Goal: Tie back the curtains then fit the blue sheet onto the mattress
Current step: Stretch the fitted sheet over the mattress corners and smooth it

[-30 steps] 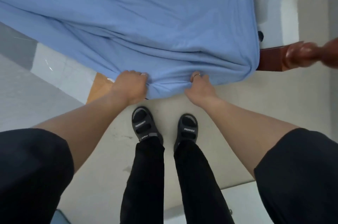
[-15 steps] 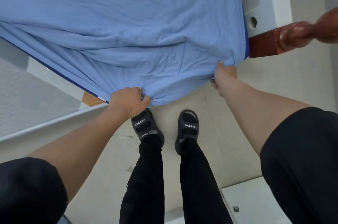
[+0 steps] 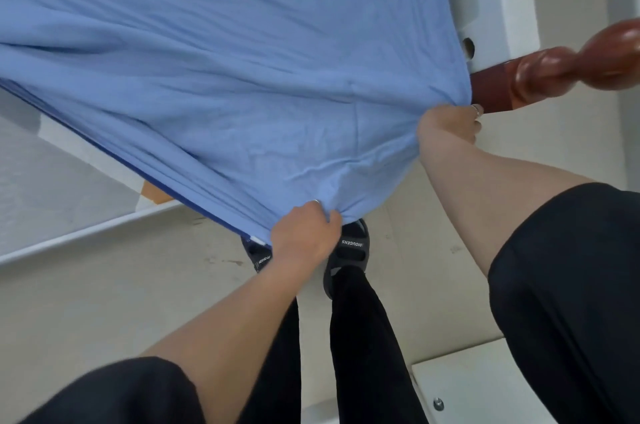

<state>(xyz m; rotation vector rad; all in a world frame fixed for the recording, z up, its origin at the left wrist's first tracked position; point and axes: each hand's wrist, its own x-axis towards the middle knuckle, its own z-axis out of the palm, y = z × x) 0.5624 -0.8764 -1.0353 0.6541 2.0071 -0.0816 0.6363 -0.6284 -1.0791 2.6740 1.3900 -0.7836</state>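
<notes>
The blue sheet [image 3: 225,70] covers the mattress and fills the upper left of the view, its lower edge hanging over the bed's end. My left hand [image 3: 304,233] grips a bunch of the sheet's hem at the bottom middle, above my feet. My right hand [image 3: 453,122] holds the sheet's corner at the right, beside the reddish-brown wooden bedpost [image 3: 568,70]. Folds run from both hands across the cloth. The mattress itself is hidden under the sheet.
A white bed frame rail [image 3: 86,233] runs along the left. A white board with a hole [image 3: 485,8] stands behind the bedpost. My sandalled feet [image 3: 349,250] stand on the beige floor [image 3: 104,312]. A white panel with a screw [image 3: 460,392] lies at bottom right.
My right hand has slid along the hem to the right and up to the corner by the bedpost. My left hand has shifted right and down, keeping its grip; the sheet stretches wider.
</notes>
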